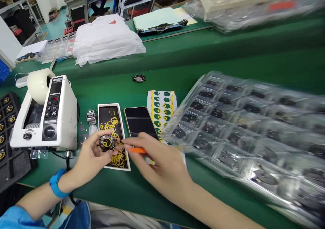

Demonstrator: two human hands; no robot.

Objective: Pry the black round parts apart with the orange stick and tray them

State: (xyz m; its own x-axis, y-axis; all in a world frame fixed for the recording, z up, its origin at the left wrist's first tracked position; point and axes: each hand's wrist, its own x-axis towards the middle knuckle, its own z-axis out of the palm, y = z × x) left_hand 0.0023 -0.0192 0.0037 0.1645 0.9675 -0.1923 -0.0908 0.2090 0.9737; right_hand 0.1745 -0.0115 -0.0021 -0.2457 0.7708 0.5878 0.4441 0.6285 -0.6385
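Observation:
My left hand (92,153), with a blue band at the wrist, grips a small round black part (107,142) by its rim. A yellow ring shows on the part's face. My right hand (159,161) is closed around a thin tool with an orange handle (137,150). Its tip points at the round part; the fingers hide the rest, and I cannot tell whether it touches. Under both hands lies a white-rimmed box (129,164) with a dark bottom, holding many loose yellow rings (119,159). Beside the box is a phone (138,117), partly behind my right hand.
A white tape dispenser (68,110) stands left, near a tally counter (91,116). Far left is a black foam tray (15,161) of round parts. A sticker sheet (164,109) and clear blister trays (228,120) of dark parts lie right. Another round part (139,78) sits behind.

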